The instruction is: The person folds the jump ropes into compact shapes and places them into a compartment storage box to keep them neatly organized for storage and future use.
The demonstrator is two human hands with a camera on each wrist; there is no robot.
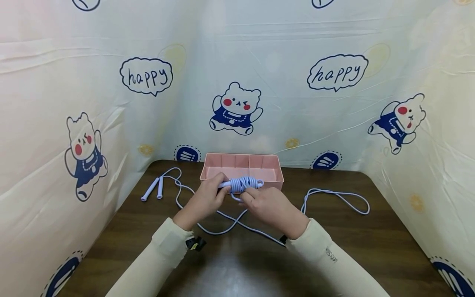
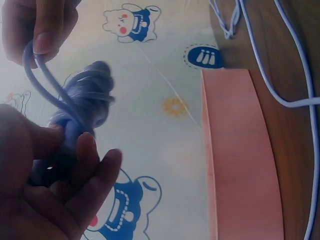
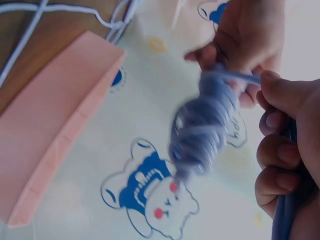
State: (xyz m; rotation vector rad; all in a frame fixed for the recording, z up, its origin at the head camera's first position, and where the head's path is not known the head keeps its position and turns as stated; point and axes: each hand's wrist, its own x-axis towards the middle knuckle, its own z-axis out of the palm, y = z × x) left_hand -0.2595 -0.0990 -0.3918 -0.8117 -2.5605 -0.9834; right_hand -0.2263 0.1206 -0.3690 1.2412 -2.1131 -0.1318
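Note:
A jump rope (image 1: 245, 184), pale blue-violet, is wound in thick turns into a bundle held up in front of the pink box. My left hand (image 1: 209, 194) grips its handle end, thumb on one side and fingers behind, as the left wrist view shows. Two strands of cord (image 2: 46, 80) run from the bundle to my right hand (image 1: 272, 206). That hand pinches them between thumb and forefinger, and its other fingers curl round more cord (image 3: 284, 212). Blur softens the turns in the right wrist view.
A pink divided box (image 1: 222, 160) stands at the table's back edge. Another jump rope lies on the brown table (image 1: 230, 264), its two handles (image 1: 151, 189) at the left and its cord (image 1: 219, 233) passing under my arms. A cord loop (image 1: 349, 200) lies at the right.

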